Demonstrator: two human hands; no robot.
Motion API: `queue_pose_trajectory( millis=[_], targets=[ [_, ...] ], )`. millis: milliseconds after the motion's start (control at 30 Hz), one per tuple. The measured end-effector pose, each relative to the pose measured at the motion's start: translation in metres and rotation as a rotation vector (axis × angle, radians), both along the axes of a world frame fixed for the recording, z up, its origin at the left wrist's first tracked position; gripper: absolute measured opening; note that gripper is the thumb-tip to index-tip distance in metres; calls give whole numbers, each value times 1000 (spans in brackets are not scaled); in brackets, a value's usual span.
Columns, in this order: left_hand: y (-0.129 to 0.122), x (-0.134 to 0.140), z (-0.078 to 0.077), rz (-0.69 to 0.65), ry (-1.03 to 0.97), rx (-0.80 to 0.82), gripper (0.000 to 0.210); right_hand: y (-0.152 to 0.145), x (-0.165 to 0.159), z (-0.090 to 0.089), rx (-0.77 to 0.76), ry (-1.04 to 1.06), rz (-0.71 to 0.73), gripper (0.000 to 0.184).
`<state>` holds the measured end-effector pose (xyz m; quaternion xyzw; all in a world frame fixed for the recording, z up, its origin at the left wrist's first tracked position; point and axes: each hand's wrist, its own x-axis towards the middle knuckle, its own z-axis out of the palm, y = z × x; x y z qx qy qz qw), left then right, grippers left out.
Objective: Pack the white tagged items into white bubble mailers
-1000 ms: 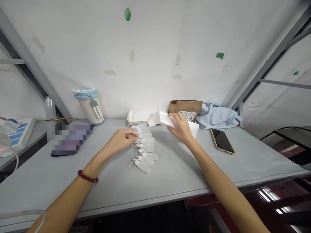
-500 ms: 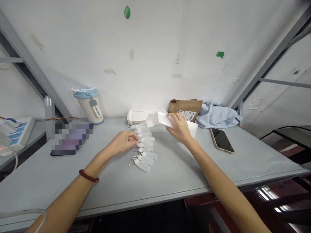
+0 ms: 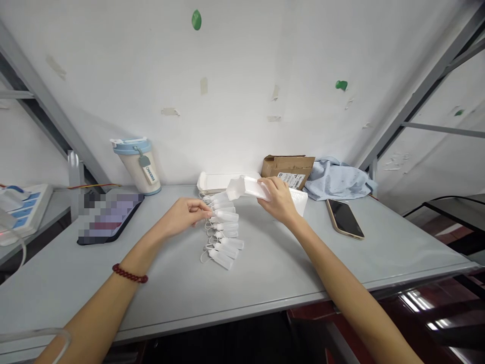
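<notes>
Several small translucent squeeze bottles (image 3: 226,252) with white caps and thin cord loops lie in a row on the grey table. My left hand (image 3: 185,216) is closed in a pinch at the cap end of one squeeze bottle (image 3: 227,216) in the row. Over the far end of the row, my right hand (image 3: 278,199) is wrapped round a small white open-ended box (image 3: 248,188). The box lies on its side in the air, its opening facing left. Its inside is too pale to make out.
Behind the bottles stands a white tray (image 3: 227,181). A cardboard box (image 3: 290,169), a light blue cloth (image 3: 335,179), white bubble wrap (image 3: 299,202) and a phone (image 3: 344,218) are at the right. A tumbler (image 3: 138,167) and a dark-edged tablet-like device (image 3: 127,217) are at the left.
My left hand has shifted a little up and left, from one bottle's cap to a bottle farther back in the row. My right hand and the white box have hardly moved.
</notes>
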<state>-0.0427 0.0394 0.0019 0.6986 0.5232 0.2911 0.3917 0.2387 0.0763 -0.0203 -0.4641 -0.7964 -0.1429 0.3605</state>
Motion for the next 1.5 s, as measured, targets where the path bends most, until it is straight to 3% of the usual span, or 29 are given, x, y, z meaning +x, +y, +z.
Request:
queue_pose_trajectory(
  millis=[200,400,667,867,1000,1167,1267,1500],
  targets=[
    [0,0,4,179,-291,39,27,-1,-2,1,-12,-6,4,41],
    [0,8,-4,286,-282,152,26,-4,-9,-3,-15,-37,36,43],
    [-11,28,-12,282,-201,305,26,-15,-22,-2,31,-50,122,43],
    [-15,34,-24,116,5,479,31,-22,-31,-2,28,-89,162,43],
    [-16,33,-23,82,57,447,38,-22,-31,-2,24,-100,157,42],
    [-15,26,-13,244,-97,379,38,-16,-23,-1,-3,-38,98,46],
    [-11,20,-8,312,-69,352,37,-9,-15,-1,-3,52,42,46],
    [2,11,-11,178,232,143,28,0,-2,0,12,128,-63,43]
  ],
)
